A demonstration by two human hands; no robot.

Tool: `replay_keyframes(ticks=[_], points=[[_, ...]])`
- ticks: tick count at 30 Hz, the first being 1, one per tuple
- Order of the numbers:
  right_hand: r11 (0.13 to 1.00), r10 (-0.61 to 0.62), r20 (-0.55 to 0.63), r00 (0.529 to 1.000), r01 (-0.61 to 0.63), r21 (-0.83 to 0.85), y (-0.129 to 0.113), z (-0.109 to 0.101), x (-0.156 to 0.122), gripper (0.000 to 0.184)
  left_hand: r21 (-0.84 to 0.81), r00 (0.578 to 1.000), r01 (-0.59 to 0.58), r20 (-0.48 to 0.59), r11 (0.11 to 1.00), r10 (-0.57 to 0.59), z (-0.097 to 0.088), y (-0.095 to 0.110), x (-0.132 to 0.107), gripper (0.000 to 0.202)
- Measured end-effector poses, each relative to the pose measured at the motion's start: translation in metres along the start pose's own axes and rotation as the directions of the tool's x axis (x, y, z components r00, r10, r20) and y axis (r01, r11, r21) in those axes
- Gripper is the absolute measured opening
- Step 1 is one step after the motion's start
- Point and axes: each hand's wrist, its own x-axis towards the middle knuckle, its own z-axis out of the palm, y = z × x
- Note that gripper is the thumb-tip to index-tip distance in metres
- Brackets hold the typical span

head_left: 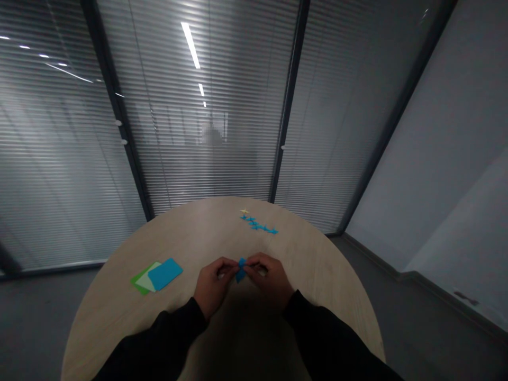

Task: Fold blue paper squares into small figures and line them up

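Note:
A small folded piece of blue paper sits between my two hands, just above the round wooden table. My left hand pinches its left side with closed fingers. On the other side, my right hand pinches the paper in the same way. Both arms wear black sleeves.
A stack of blue, pale and green paper sheets lies on the table to the left. A row of several folded blue shapes, with one pale yellow star, lies at the far side. Glass walls with blinds stand beyond the table.

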Motion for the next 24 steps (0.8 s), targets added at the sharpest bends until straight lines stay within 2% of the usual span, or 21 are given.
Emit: replay_keyframes(ticks=[5, 10, 17, 24], points=[[0.965, 0.167, 0.004, 0.986, -0.164, 0.206, 0.007, 0.004, -0.001, 0.024, -0.055, 0.999, 0.046, -0.016, 0.997, -0.047, 0.001, 0.001, 0.0, 0.016], [0.927, 0.262, -0.007, 0.965, -0.25, 0.279, 0.01, 0.005, 0.0, 0.03, -0.097, 0.998, 0.059, -0.026, 0.993, -0.062, 0.002, -0.001, -0.001, 0.019], [0.926, 0.274, -0.011, 0.962, -0.261, 0.275, 0.012, 0.007, -0.001, 0.031, -0.191, 0.993, 0.115, 0.059, 0.975, -0.106, 0.001, -0.014, 0.003, 0.04], [0.923, 0.24, 0.024, 0.97, -0.236, 0.304, 0.011, 0.012, -0.001, 0.027, -0.15, 0.982, 0.177, 0.1, 0.973, -0.163, 0.0, -0.012, 0.003, 0.033]])
